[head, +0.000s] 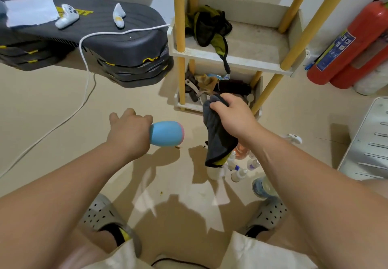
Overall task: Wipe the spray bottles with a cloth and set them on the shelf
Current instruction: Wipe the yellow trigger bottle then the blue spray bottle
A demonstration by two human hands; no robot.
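My left hand (pixel 129 131) grips a blue bottle (pixel 167 133) with a pink end, held sideways above the floor; its top is hidden inside my fist. To its right, my right hand (pixel 233 114) pinches a dark grey cloth (pixel 218 136) that hangs down, apart from the blue bottle. Several small spray bottles (pixel 239 171) stand on the floor under the cloth, partly hidden by it. Beyond my hands stands the white shelf (pixel 222 55) with yellow posts. Its upper tier holds a dark green rag (pixel 206 26), and its lower tier is full of clutter.
A stack of dark grey step platforms (pixel 100 43) sits at the left with a white controller, a sock and a cable on it. Two red fire extinguishers (pixel 352 43) lean at the right. A metal rack (pixel 369 140) is at the right edge. My feet in grey clogs are below.
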